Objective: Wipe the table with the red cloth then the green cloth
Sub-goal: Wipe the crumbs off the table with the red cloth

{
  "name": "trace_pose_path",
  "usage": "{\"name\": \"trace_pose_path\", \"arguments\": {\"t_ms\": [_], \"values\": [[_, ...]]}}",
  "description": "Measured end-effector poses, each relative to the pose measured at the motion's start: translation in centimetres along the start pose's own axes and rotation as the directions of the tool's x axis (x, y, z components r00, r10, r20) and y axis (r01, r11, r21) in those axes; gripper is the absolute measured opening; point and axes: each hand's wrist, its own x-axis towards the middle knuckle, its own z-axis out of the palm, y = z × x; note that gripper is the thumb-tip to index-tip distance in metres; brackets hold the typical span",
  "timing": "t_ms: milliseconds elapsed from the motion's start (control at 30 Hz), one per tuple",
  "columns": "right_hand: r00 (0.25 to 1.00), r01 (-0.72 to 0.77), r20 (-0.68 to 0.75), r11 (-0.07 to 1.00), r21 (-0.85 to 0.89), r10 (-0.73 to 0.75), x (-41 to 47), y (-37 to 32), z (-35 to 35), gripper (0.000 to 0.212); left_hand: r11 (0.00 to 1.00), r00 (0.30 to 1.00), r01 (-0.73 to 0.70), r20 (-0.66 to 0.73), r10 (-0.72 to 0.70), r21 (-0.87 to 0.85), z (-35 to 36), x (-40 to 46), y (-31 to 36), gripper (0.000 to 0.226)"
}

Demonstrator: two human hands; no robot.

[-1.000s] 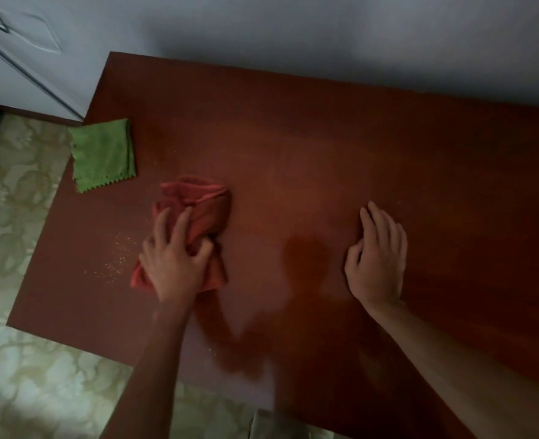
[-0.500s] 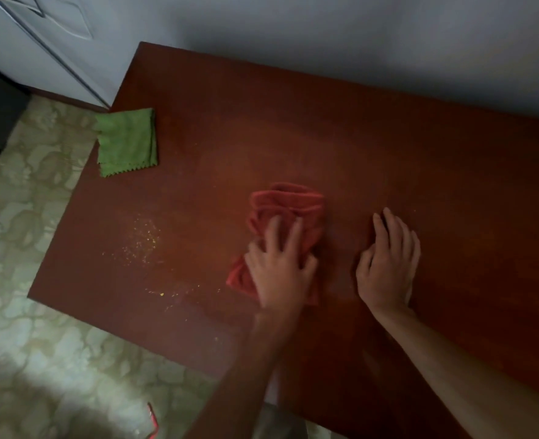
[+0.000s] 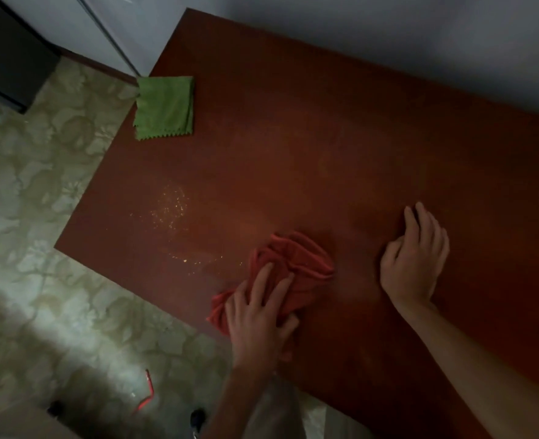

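L hand (image 3: 258, 315) fingers spread; R hand (image 3: 415, 258) flat.

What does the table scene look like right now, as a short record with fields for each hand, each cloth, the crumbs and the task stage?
left hand: left hand presses on the red cloth, fingers spread over it
right hand: right hand rests flat on the table, holding nothing
red cloth: bunched, near the table's front edge
green cloth: green cloth folded, untouched at the far left corner
crumbs: crumbs scattered left of the red cloth
task stage: red-cloth wiping; green not yet used
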Motion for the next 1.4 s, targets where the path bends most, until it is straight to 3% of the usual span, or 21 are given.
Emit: {"name": "trace_pose_path", "arguments": {"t_ms": [300,500,633,800,900,1000,1133,1200,1300,1400], "values": [[1.0,0.002,-0.012,1.0,0.006,-0.002,0.1,0.3,0.2,0.05,0.946,0.928,0.324,-0.198,-0.315,0.013,-6.1,4.8,-16.3,0.067],[0.999,0.01,-0.033,1.0,0.008,-0.01,0.0,0.3,0.4,0.049,0.886,0.845,0.454,-0.272,-0.461,-0.091,-6.5,7.0,-15.8,0.069],[1.0,0.011,-0.028,1.0,0.026,-0.01,-0.1,0.5,0.5,0.049,0.946,0.902,0.314,-0.286,-0.322,-0.076,-4.0,5.4,-10.2,0.063],[0.999,0.005,-0.041,0.994,0.11,0.0,-0.1,0.7,0.8,0.047,0.994,0.984,0.108,-0.14,-0.111,-0.028,0.0,1.8,0.3,0.062],[0.998,0.002,-0.068,0.991,0.132,0.007,0.0,0.6,0.9,0.047,0.999,0.999,-0.034,-0.022,0.034,-0.016,1.6,1.0,6.1,0.065],[0.997,0.001,-0.072,0.984,0.176,0.012,-0.1,0.7,0.9,0.045,0.999,0.999,-0.051,0.015,0.051,-0.013,2.4,1.8,7.3,0.07],[0.999,0.034,-0.027,0.99,0.136,-0.031,-0.3,0.9,0.6,0.047,0.994,0.994,-0.105,-0.022,0.105,0.022,1.3,3.1,3.3,0.076],[0.999,0.044,0.011,0.996,0.073,-0.045,-0.3,0.6,0.4,0.049,0.996,0.996,-0.067,-0.06,0.071,0.058,0.0,4.3,-0.5,0.073],[0.998,0.048,0.048,0.999,0.01,-0.049,-0.3,0.4,0.3,0.052,0.987,0.985,0.136,-0.121,-0.125,0.086,-2.8,7.2,-8.3,0.067],[0.997,0.054,0.059,0.998,-0.02,-0.052,-0.1,0.3,0.2,0.056,0.938,0.925,0.341,-0.198,-0.325,0.054,-6.1,9.4,-17.1,0.063]]}}
